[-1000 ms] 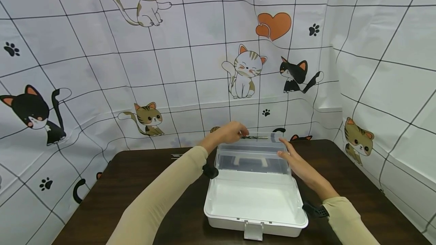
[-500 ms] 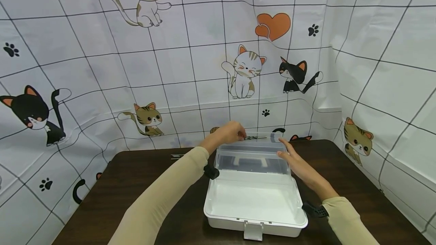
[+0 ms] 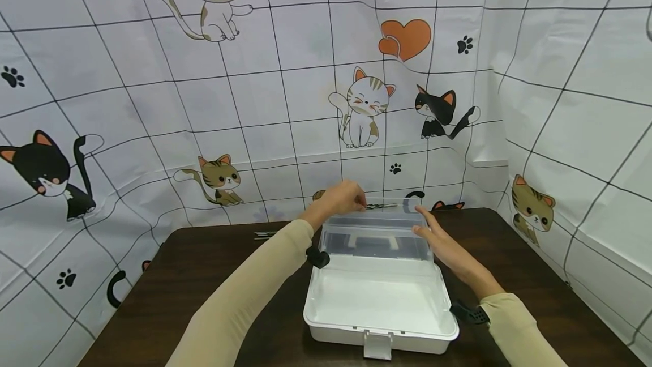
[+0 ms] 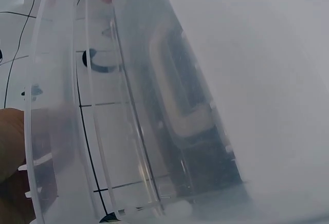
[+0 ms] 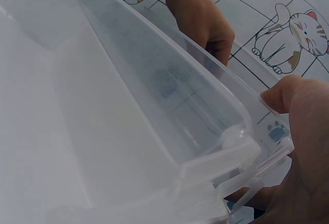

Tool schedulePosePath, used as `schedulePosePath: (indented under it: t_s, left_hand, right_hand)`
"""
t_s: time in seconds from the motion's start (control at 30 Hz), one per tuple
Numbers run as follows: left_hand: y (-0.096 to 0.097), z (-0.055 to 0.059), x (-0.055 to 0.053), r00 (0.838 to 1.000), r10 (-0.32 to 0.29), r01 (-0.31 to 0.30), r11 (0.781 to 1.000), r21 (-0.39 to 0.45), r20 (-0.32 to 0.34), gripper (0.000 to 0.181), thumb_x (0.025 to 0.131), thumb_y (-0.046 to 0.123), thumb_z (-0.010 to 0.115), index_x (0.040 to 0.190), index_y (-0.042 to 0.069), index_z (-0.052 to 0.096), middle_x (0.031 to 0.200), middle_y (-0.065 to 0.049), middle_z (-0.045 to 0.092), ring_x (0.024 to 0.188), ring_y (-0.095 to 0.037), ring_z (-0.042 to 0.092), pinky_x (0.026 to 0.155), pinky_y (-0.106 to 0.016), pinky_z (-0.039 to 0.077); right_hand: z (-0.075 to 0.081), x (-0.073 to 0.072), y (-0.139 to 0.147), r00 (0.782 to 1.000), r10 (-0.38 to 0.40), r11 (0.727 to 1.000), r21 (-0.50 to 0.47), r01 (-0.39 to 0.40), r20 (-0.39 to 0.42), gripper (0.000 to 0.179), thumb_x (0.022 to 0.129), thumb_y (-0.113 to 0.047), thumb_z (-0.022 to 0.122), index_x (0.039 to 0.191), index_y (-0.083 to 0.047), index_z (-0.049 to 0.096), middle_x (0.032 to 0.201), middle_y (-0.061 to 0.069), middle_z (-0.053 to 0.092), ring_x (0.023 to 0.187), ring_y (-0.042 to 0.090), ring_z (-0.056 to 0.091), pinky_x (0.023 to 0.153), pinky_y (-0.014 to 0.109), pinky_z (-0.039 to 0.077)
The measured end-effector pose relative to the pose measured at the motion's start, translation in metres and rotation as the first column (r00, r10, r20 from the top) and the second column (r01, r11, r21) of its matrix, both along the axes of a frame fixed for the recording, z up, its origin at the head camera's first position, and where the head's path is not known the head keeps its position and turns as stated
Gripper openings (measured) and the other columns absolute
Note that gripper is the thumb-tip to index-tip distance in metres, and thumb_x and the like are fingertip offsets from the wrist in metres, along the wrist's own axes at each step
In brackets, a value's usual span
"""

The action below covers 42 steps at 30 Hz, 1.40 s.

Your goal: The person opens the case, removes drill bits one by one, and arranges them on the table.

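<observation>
A white storage box [image 3: 377,299] stands open on the table, its clear plastic lid [image 3: 377,242] tipped back at the far side. My left hand [image 3: 342,197] is at the lid's far left edge, fingers curled. From its fingertips a slim twist drill bit [image 3: 381,206] points right, partly seen through clear plastic; the grasp itself is partly hidden. My right hand [image 3: 448,248] grips the lid's right edge, thumb [image 5: 282,95] on one side and a finger below. The right wrist view shows the left hand [image 5: 203,26] behind the clear wall. In the left wrist view the lid [image 4: 56,131] fills much of the frame.
Several thin metal rods [image 3: 264,235] lie on the dark wooden table [image 3: 214,276], left of the box. A white latch [image 3: 377,345] hangs at the box's front. Behind the table hangs a white cloth [image 3: 285,101] printed with cats and grid lines.
My left hand has shifted slightly left with the drill bit, and more of the bit's twisted part shows. The right hand and the box have stayed in place.
</observation>
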State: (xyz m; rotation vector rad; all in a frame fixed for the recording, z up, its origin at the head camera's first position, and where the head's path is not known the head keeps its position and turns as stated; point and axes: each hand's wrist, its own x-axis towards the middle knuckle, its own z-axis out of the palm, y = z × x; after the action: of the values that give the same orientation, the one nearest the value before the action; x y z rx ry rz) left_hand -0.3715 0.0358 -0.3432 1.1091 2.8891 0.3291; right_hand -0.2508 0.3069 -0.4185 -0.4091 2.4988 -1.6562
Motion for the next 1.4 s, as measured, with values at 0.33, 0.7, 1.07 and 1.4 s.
schedulePosePath:
  t_s: [0.33, 0.7, 1.07, 1.4]
  left_hand:
    - [-0.009, 0.003, 0.000, 1.000, 0.012, -0.013, 1.000, 0.028, 0.021, 0.014, 0.101, 0.022, 0.069, 0.106, 0.013, 0.078, 0.097, 0.005, 0.071, 0.088, -0.010, 0.064, 0.078, -0.030, 0.054]
    - [-0.022, 0.003, -0.005, 0.999, -0.017, 0.013, 0.995, 0.098, 0.040, 0.017, 0.101, 0.025, 0.068, 0.107, 0.014, 0.079, 0.093, 0.008, 0.070, 0.085, -0.008, 0.063, 0.077, -0.030, 0.052]
    - [-0.034, 0.012, -0.002, 0.997, -0.081, 0.081, 0.977, 0.196, -0.007, 0.019, 0.101, 0.020, 0.068, 0.109, 0.007, 0.079, 0.095, 0.003, 0.072, 0.084, -0.011, 0.064, 0.073, -0.029, 0.052]
    - [-0.075, 0.019, -0.006, 0.991, -0.126, 0.135, 0.965, 0.226, -0.054, 0.017, 0.101, 0.017, 0.068, 0.107, 0.004, 0.078, 0.096, 0.000, 0.072, 0.084, -0.014, 0.064, 0.073, -0.031, 0.052]
  right_hand:
    - [0.000, -0.003, -0.003, 1.000, 0.003, 1.000, 0.005, -0.003, -0.004, 0.072, 0.109, -0.049, 0.041, 0.165, -0.029, -0.001, 0.167, 0.015, -0.013, 0.149, 0.051, 0.002, 0.105, 0.080, 0.009]
    - [0.003, -0.002, -0.003, 1.000, 0.001, 1.000, 0.010, -0.001, -0.006, 0.072, 0.109, -0.051, 0.040, 0.165, -0.030, -0.001, 0.167, 0.014, -0.014, 0.149, 0.051, 0.001, 0.105, 0.080, 0.009]
    - [0.004, 0.000, 0.000, 1.000, 0.000, 1.000, 0.007, 0.000, -0.025, 0.072, 0.109, -0.049, 0.041, 0.165, -0.030, 0.000, 0.167, 0.012, -0.015, 0.149, 0.050, -0.004, 0.104, 0.081, 0.006]
    - [-0.003, 0.000, -0.001, 1.000, 0.008, 1.000, 0.004, -0.008, -0.028, 0.069, 0.110, -0.048, 0.040, 0.164, -0.032, 0.000, 0.167, 0.012, -0.014, 0.149, 0.050, -0.003, 0.104, 0.080, 0.008]
